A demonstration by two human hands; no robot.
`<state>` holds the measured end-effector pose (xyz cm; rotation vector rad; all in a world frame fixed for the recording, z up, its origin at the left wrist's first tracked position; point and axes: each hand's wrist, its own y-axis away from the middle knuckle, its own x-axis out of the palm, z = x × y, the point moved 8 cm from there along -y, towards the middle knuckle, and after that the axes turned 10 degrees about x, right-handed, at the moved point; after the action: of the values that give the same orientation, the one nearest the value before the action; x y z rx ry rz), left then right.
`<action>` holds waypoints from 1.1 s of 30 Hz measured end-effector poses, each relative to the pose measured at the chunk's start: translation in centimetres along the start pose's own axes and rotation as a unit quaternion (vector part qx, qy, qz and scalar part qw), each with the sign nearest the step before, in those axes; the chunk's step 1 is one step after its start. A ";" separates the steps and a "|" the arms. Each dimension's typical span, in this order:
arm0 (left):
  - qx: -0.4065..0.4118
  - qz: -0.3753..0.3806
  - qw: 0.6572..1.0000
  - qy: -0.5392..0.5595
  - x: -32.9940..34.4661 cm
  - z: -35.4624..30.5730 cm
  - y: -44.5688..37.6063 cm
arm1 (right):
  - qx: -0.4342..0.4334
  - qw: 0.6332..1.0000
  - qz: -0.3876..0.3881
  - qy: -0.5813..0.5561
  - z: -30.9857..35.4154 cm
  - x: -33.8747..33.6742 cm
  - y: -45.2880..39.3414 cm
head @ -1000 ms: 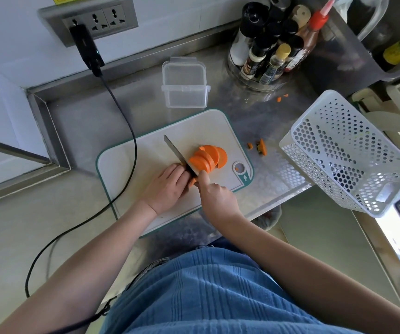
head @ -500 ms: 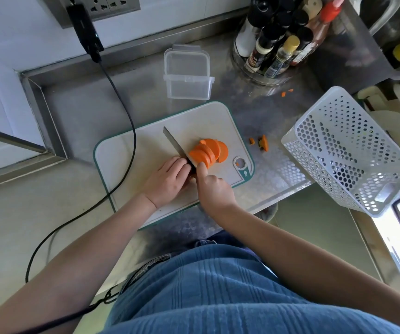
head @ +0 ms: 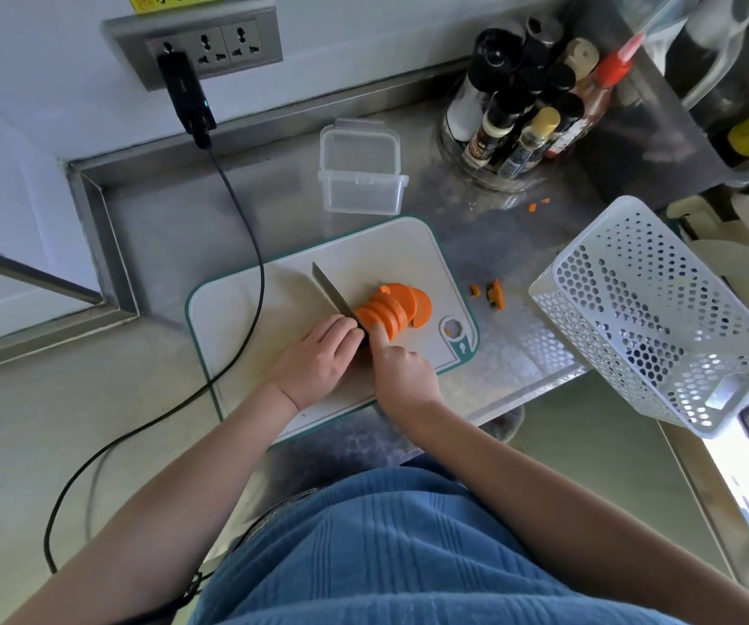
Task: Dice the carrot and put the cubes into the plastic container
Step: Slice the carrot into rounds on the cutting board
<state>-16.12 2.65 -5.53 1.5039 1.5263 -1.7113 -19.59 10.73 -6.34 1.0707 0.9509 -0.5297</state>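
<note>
A fan of orange carrot slices (head: 397,309) lies on the white, teal-edged cutting board (head: 246,309). The knife (head: 332,293) stands with its blade against the left end of the slices, tip pointing away from me. My right hand (head: 402,376) grips its handle, index finger stretched along the spine. My left hand (head: 318,358) sits curled just left of the blade, pressing down on the uncut carrot, which it hides. The clear plastic container (head: 361,173) stands empty and open behind the board.
A white perforated basket (head: 647,318) tilts at the counter's right edge. Carrot scraps (head: 494,293) lie between board and basket, with tiny bits (head: 537,205) further back. A tub of sauce bottles (head: 526,106) stands at the back right. A black cable (head: 246,245) crosses the board's left end.
The knife has kept cutting in place and the fan of slices has grown slightly. Both hands stay at the same spot on the board; the camera view has shifted.
</note>
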 end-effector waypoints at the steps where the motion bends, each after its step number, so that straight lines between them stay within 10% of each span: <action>1: 0.000 0.000 1.000 0.002 0.1 0.0 0.0 | 0.003 1.000 0.001 -0.002 -0.1 -0.1 0.0; 33: 0.021 0.009 0.999 -0.033 -0.5 -0.3 0.5 | -0.020 0.998 -0.058 0.002 -0.6 -1.6 2.2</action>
<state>-15.41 2.64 -5.29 1.4615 1.4483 -1.7763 -18.93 12.13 -3.99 0.9846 1.0276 -0.6008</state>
